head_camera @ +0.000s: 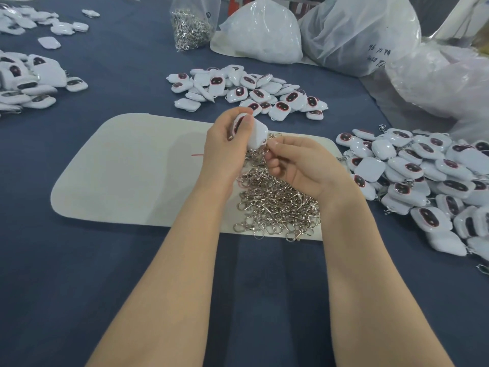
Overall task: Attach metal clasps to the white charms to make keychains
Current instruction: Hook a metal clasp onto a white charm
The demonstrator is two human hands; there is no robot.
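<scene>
- The left hand (227, 139) grips one white charm (256, 133) above the middle of the tabletop (132, 260), thumb across the charm's upper part and fingers curled round its far side.
- The charm's long axis is steeply tilted. Its top leans toward the far edge and its lower end points down and toward the near edge. Its plain white back is turned to the right and its dark oval face to the left.
- The right hand (299, 165) is closed, its thumb and forefinger pinching a metal clasp (264, 150) at the charm's lower end. The fingers hide most of the clasp.
- A heap of loose clasps (277, 205) lies under both wrists, on the right part of a pale mat (119, 168).
- Piles of charms lie beyond the mat toward the far edge (248, 91), at the right edge (423, 181) and at the left edge (26, 80).
- A clear bag of clasps (190, 25) stands at the far edge, beside plastic bags (264, 33).
</scene>
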